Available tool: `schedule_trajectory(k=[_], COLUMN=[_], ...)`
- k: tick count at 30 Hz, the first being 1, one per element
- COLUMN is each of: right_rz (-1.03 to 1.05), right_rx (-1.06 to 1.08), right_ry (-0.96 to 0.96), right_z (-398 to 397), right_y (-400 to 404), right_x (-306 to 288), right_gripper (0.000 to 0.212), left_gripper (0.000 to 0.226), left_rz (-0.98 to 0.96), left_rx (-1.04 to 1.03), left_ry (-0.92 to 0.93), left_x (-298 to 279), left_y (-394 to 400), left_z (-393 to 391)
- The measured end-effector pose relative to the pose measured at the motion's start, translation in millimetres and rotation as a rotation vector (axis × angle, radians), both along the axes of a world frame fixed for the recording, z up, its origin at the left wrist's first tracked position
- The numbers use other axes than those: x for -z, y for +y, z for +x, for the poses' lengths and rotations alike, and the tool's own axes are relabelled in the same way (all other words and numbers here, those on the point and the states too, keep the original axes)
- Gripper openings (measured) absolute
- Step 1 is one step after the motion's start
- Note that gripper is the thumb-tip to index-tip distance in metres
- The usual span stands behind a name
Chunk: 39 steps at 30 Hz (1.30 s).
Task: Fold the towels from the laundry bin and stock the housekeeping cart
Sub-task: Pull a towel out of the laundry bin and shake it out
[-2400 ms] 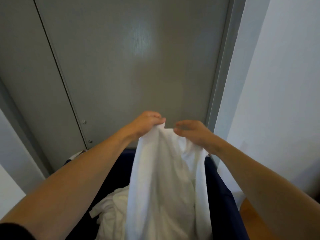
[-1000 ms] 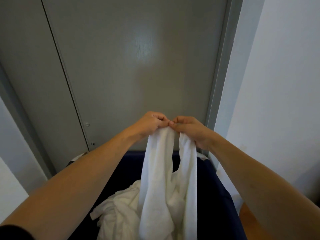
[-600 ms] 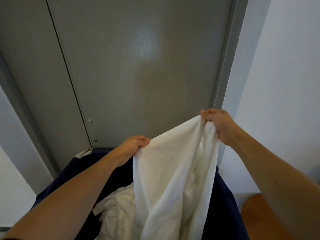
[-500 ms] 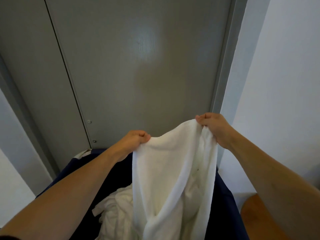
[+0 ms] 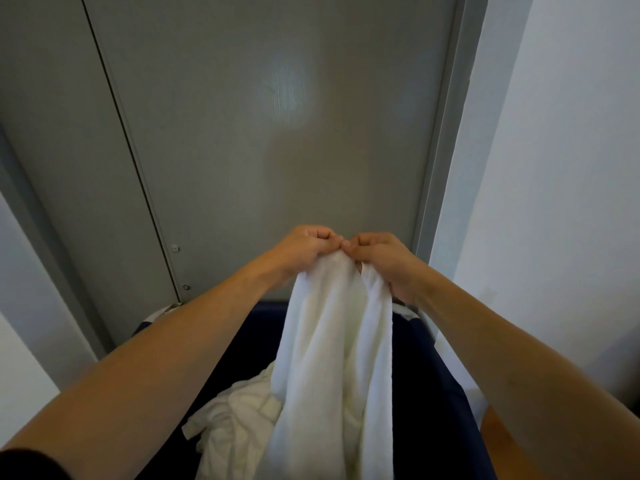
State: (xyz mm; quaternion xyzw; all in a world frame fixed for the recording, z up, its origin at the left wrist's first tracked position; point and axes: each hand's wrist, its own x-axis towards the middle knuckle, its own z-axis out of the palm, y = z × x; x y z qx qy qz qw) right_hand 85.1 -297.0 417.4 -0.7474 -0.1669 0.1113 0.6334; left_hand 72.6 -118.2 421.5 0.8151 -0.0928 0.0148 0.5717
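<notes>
Above navy fabric bin (image 5: 433,393) | both hands pinch white terry towel (image 5: 329,358) | knuckles touching

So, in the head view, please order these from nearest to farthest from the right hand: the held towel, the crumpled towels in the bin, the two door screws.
1. Held towel: gripped by the right hand.
2. Door screws: left of the hands, on the grey door.
3. Crumpled towels: below, inside the dark bin.
</notes>
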Motion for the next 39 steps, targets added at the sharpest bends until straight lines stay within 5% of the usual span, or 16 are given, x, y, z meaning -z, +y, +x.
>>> schedule_trajectory(k=[7,14,17,20,24,31,39], right_rz=[0.006,-0.119,-0.178,-0.221,-0.115,-0.016,-0.18], right_rx=[0.215,0.345,0.219,0.012,-0.015,0.214,0.353], right_ry=[-0.009,-0.061,-0.172,-0.146,-0.002,0.006,-0.026], right_z=[16.5,29.6,20.6,11.1,9.6,26.8,47.8], right_y=[-26.0,-40.1,-16.9,6.1,5.2,-17.6,-57.2], right_x=[-7.8,4.3,8.2,13.5,14.9,8.3,11.7], right_gripper=[0.042,0.019,0.007,0.023,0.025,0.04,0.033], left_gripper=[0.026,0.023,0.019,0.024,0.024,0.026,0.018], left_rz=[-0.081,-0.052,-0.029,-0.031,-0.09,-0.113,0.025], left_rx=[-0.01,-0.106,-0.068,-0.001,-0.01,0.005,-0.158], left_ry=[0.175,0.21,0.129,0.05,0.064,0.193,0.17], left_x=[41.4,45.5,29.8,11.7,5.8,26.8,35.7], left_y=[32.9,55.9,33.8,9.0,5.1,20.1,73.5], left_z=[-11.1,-12.7,-8.5,-2.7,0.4,0.5,2.1])
